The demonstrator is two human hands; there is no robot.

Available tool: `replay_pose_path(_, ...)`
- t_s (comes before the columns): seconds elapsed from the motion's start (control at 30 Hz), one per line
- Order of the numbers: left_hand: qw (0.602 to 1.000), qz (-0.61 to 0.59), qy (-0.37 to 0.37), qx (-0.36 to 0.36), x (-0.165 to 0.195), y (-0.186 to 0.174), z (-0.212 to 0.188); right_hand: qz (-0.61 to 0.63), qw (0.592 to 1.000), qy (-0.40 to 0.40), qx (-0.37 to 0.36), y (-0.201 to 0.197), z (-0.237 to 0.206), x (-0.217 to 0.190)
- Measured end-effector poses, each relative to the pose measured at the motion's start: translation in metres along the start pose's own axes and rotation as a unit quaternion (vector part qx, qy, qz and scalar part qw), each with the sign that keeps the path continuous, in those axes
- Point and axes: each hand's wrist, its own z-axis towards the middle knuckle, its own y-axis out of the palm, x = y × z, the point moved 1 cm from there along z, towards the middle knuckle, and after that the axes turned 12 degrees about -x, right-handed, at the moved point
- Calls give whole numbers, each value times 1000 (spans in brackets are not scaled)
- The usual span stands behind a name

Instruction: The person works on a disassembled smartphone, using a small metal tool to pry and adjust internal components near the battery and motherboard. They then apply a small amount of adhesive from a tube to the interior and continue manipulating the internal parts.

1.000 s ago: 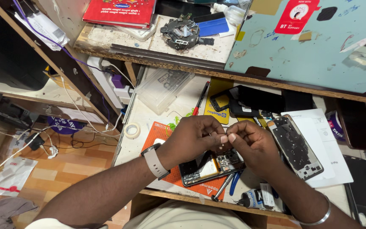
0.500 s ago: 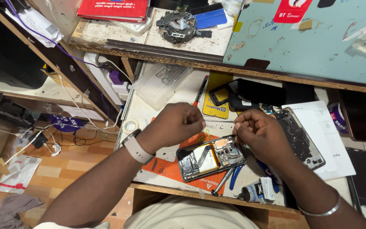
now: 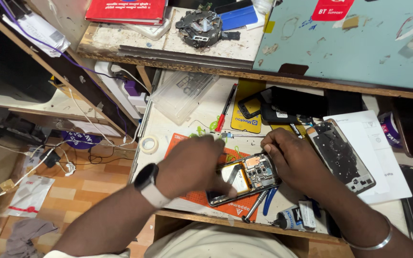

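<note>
Head view, left hand (image 3: 194,167) and right hand (image 3: 295,160) on opened phone (image 3: 249,177)

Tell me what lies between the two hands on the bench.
In the head view, the opened phone lies between the left hand and the right hand on the orange mat, its yellow battery and circuit board exposed. Both hands touch it.

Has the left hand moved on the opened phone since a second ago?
Yes. The left hand slid down the opened phone toward its lower left corner.
</note>
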Motion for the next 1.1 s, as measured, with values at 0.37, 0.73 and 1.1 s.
replay_pose_path(0.37, 997, 8, 71, -5, -1, 9, 3, 23, 994, -49, 90, -2, -6, -9)
replay_pose_path(0.73, 962, -216, 164, -3, -5, -13, 9, 12, 984, -156, 88, -10, -16, -17)
replay_pose_path(1.1, 935, -66, 304, 171, 7, -15, -4, 11, 976, -194, 96, -4, -23, -9)
